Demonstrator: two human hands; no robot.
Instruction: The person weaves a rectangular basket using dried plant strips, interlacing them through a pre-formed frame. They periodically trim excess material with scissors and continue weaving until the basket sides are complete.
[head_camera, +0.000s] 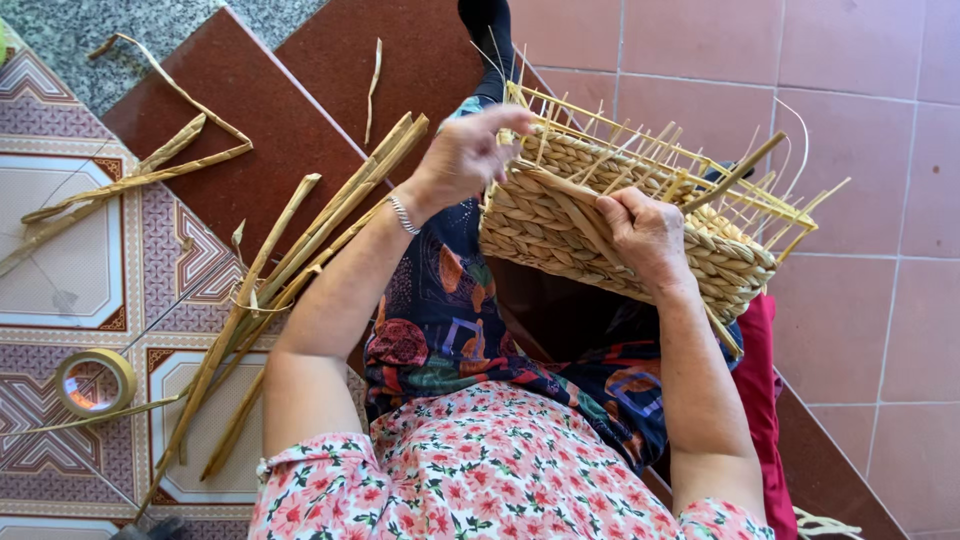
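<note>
A half-woven straw basket (545, 235) with thin upright stakes rests on my lap, tilted on its side. My left hand (468, 155) reaches to the basket's upper left rim, fingers pinched on a weaving strand near the stakes. My right hand (645, 235) presses on the basket's woven wall and grips a flat straw strand that runs across it. A metal bracelet (402, 214) sits on my left wrist.
A bundle of long dried straw strands (300, 260) lies on the floor at my left. More loose strands (140, 170) lie further left. A roll of tape (95, 382) sits on the patterned tiles. A red cloth (762, 390) lies by my right leg.
</note>
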